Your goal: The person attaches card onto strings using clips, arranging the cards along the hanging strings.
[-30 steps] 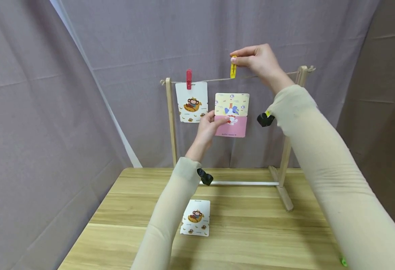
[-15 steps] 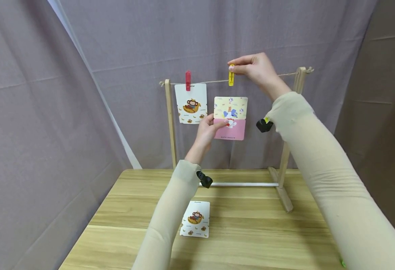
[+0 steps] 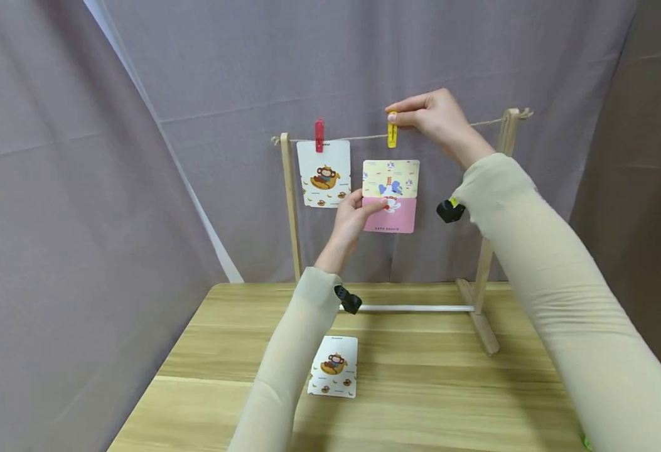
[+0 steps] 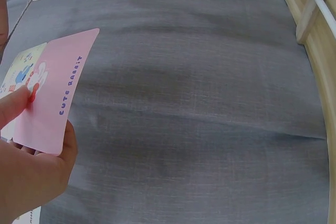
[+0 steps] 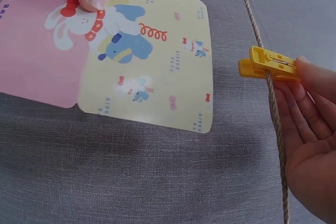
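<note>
A pink and yellow rabbit card is held upright by my left hand, thumb across its printed front and fingers behind. In the left wrist view the thumb presses near the rabbit. Up at the string, my right hand pinches a yellow clothespin by its upper end. The right wrist view has this clothespin lying across the string, its free end pointing toward the card. The card's top edge hangs just below the string, apart from the clothespin.
A red clothespin holds a white monkey card on the string at left. The string spans a wooden rack with a white crossbar. Another monkey card lies on the table. A green object shows at lower right.
My right hand has lowered the yellow clothespin from above the string down onto its level. The left hand has brought the rabbit card slightly lower, and its grip looks the same.
</note>
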Available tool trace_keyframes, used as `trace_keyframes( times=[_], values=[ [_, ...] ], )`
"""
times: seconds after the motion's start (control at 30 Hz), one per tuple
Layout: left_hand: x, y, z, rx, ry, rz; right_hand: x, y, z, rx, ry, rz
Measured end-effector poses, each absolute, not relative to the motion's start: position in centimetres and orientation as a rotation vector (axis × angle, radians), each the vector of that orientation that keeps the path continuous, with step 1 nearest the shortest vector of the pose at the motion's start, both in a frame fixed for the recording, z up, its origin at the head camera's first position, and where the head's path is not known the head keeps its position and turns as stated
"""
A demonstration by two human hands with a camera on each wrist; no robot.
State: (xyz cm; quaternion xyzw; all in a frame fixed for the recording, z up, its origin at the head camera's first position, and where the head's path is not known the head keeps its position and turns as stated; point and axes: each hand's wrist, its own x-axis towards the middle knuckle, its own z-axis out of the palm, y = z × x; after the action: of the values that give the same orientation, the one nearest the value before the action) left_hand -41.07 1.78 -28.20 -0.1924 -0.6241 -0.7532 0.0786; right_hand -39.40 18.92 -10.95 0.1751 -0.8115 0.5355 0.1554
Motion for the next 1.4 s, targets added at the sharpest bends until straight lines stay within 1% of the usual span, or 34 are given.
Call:
trace_keyframes(
  times=[0.6,1.4],
  values=[
    [-41.1,1.9,-26.6,-0.648,-1.887,-2.231,-39.0,18.8,-10.6,0.432,-2.399,1.476],
    [-41.4,2.9,-25.5,-0.623,-1.837,-2.236,-39.0,19.2,-10.9,0.402,-2.443,1.427]
  ],
)
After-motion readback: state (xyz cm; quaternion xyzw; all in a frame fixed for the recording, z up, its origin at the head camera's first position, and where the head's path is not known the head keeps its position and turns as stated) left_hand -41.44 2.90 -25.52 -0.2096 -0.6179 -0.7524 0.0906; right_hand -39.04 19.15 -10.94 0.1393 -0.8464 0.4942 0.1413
